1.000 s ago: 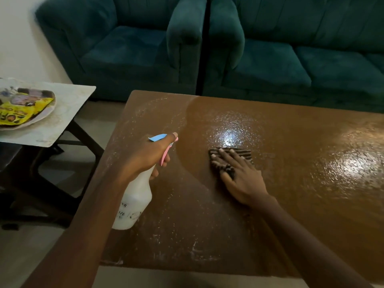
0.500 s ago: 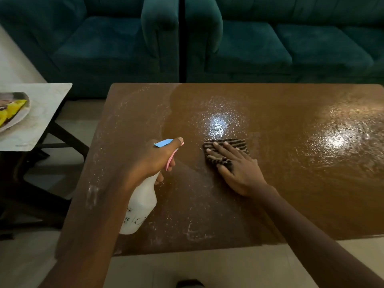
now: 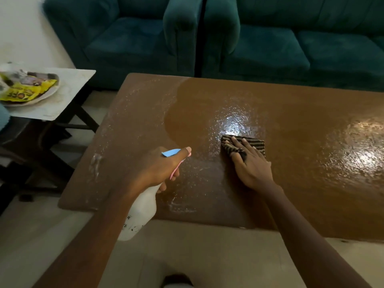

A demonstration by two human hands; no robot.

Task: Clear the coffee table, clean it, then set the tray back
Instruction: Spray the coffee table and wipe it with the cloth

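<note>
The left hand [image 3: 164, 169] grips the neck of a white spray bottle [image 3: 142, 213], fingers curled round it and over the pink trigger, the forefinger lying along the top beside the blue nozzle. The bottle's body hangs back below the wrist, over the near edge of the coffee table [image 3: 311, 204]. Just to the right of that hand, the right hand [image 3: 252, 166] lies palm down with its fingers straight and together, pressing a dark striped cloth [image 3: 257, 142] flat on the tabletop. The cloth shows beyond and beside the fingertips.

Directly past the right hand's fingertips the wood shines wet under a bright glare, and a second glossy patch lies well to the right of that hand. Around and beyond the left hand the surface is dull and flecked with whitish spots and smears.

Well off to the left of the left hand stands a pale side table [image 3: 70, 94], apart from the coffee table. On it sits the tray [image 3: 46, 94], holding a yellow packet [image 3: 22, 91]. Beyond both hands, past the table's far edge, are a teal armchair [image 3: 124, 42] and a teal sofa [image 3: 270, 50]
</note>
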